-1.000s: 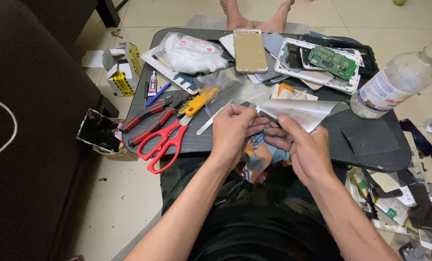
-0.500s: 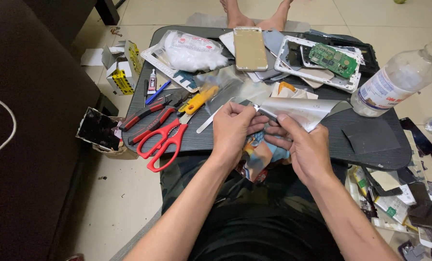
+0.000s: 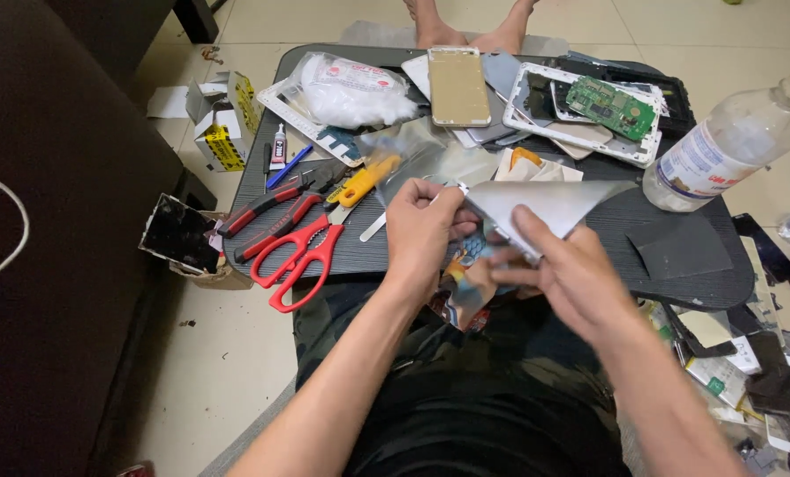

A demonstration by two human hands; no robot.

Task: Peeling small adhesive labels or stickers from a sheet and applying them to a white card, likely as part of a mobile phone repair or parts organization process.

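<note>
Head view: a thin grey-white sheet point(image 3: 549, 205), folded or bent into a roughly triangular shape, is held over the near edge of a low dark desk point(image 3: 677, 283). Its long axis is seen running roughly left to right, with one pointed corner aimed right toward a clear plastic bottle point(image 3: 721, 150) and its lower edge slanting down toward the person. The left hand point(image 3: 426, 234) is closed on the sheet's left corner, pinched between thumb and fingers. The right hand point(image 3: 571, 278) is closed on the sheet's lower edge, its fingers pressed against the underside. Below both hands a small colourful piece point(image 3: 461, 283) is seen; what it is cannot be told.

On the desk, red-handled scissors point(image 3: 298, 261) are laid just left of the left hand, with red-handled pliers point(image 3: 262, 212) beside them and a yellow utility knife point(image 3: 364, 181) near. Farther back, a gold phone back point(image 3: 458, 86) is laid flat, and a white phone frame point(image 3: 580, 110) is seen with a green circuit board point(image 3: 608, 103) lying in it. A clear plastic bag point(image 3: 351, 88) is filled with something white. The bottle appears almost empty.
</note>
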